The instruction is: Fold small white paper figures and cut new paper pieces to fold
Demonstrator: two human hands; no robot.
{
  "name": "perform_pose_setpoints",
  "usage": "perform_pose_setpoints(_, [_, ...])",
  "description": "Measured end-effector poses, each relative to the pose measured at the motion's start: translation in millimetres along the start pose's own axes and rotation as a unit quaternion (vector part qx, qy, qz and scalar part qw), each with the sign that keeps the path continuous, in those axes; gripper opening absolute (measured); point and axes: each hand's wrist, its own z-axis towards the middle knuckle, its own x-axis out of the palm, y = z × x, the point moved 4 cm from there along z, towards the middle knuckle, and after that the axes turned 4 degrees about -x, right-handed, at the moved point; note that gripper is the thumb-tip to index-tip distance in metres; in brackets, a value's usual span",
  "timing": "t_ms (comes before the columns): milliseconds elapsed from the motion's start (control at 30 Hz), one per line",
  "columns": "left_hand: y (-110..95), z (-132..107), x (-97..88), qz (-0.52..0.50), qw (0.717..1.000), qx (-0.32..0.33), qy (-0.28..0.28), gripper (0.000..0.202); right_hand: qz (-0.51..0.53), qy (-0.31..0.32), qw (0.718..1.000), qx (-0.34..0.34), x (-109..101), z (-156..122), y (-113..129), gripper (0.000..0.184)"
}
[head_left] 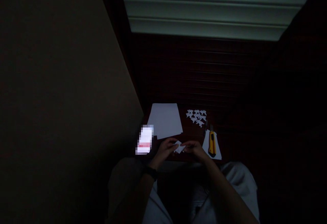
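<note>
The scene is very dark. A small white piece of folded paper (179, 147) sits between both my hands, just above a small dark table (191, 133). My left hand (165, 149) pinches its left side with curled fingers. My right hand (194, 148) pinches its right side. A dark watch band circles my left wrist.
A stack of white sheets (165, 120) lies at the table's back left. Several small folded paper shapes (196, 116) are clustered at the back right. A yellow utility knife (212, 143) rests on a white scrap at the right. A bright blurred screen (145, 139) glows at the left. A wall rises at the left.
</note>
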Motion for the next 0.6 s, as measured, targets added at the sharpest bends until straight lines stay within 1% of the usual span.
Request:
perform_pose_setpoints(133, [1, 1, -0.2, 0.004, 1.0, 0.001, 0.002, 0.043, -0.007, 0.001, 1.0, -0.01, 0, 1, 0, 0.026])
perform_pose_setpoints(300, [4, 1, -0.4, 0.015, 1.0, 0.016, 0.011, 0.04, -0.054, 0.033, 0.998, -0.011, 5, -2, 7, 0.027])
perform_pose_setpoints(433, [7, 3, -0.4, 0.022, 0.999, 0.024, 0.024, 0.038, -0.064, 0.051, 0.997, 0.0, 8, -2, 10, 0.028])
perform_pose_setpoints(600, [9, 5, -0.3, 0.021, 0.999, 0.03, 0.032, 0.032, -0.055, 0.041, 0.998, 0.0, 9, 0, 11, 0.029])
